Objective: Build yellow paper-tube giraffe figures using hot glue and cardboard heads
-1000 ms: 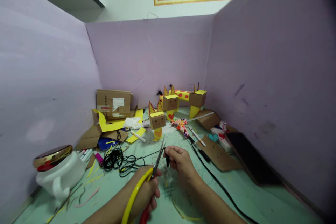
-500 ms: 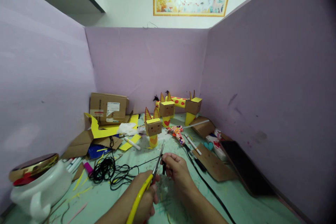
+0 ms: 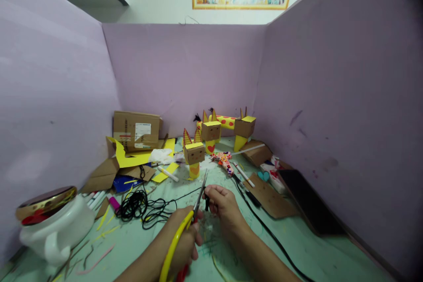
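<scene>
My left hand (image 3: pixel 185 234) is closed round scissors (image 3: pixel 177 246) with yellow and red handles, their metal blades pointing away from me. Between the thumb and fingers of my right hand (image 3: pixel 224 205) is the end of a black cord (image 3: pixel 207 202), with a short piece hanging below the fingertips. The blades lie right beside that pinch; whether they touch the cord I cannot tell. From there the cord stretches left to a loose tangle on the table. Beyond the blades stands a small cardboard-headed figure (image 3: pixel 194 154) with pointed ears and a yellow body.
Two similar animal figures (image 3: pixel 210 131) stand further back. A patterned glue gun (image 3: pixel 224 162) lies in the middle, its cable curving toward me. Cardboard pieces (image 3: pixel 271 198) and a dark tablet-like slab (image 3: pixel 310 202) are on the right. A white pot (image 3: pixel 59 233) sits at left, near markers and paper scraps.
The camera has tipped slightly downward, so the whole scene sits higher in view. Both hands keep nearly the same pose, with scissors and cord still held.
</scene>
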Motion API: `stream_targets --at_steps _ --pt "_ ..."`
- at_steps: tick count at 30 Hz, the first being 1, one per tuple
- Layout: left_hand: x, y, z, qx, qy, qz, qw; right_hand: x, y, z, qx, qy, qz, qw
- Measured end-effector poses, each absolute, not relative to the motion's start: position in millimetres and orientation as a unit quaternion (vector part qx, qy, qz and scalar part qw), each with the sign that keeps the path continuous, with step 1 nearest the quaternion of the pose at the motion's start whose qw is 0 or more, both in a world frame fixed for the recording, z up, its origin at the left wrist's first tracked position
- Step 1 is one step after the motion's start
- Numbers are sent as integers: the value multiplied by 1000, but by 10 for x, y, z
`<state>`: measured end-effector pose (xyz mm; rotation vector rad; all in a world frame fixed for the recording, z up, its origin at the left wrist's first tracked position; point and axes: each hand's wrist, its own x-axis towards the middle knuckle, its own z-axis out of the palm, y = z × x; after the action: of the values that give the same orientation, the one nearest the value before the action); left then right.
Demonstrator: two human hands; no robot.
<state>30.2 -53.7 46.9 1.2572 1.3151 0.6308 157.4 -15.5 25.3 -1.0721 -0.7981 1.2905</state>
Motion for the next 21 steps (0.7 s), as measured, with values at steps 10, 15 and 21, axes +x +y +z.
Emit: stream_targets --at_steps 10,15,21 --pt "256 -541 465 486 518 282 645 1579 -165 292 -454 -331 559 610" --pt "248 -496 460 483 526 261 649 1587 -168 292 -453 -344 557 605" --pt "298 -462 417 491 574 228 614 1595 -167 281 -448 -362 544 610"
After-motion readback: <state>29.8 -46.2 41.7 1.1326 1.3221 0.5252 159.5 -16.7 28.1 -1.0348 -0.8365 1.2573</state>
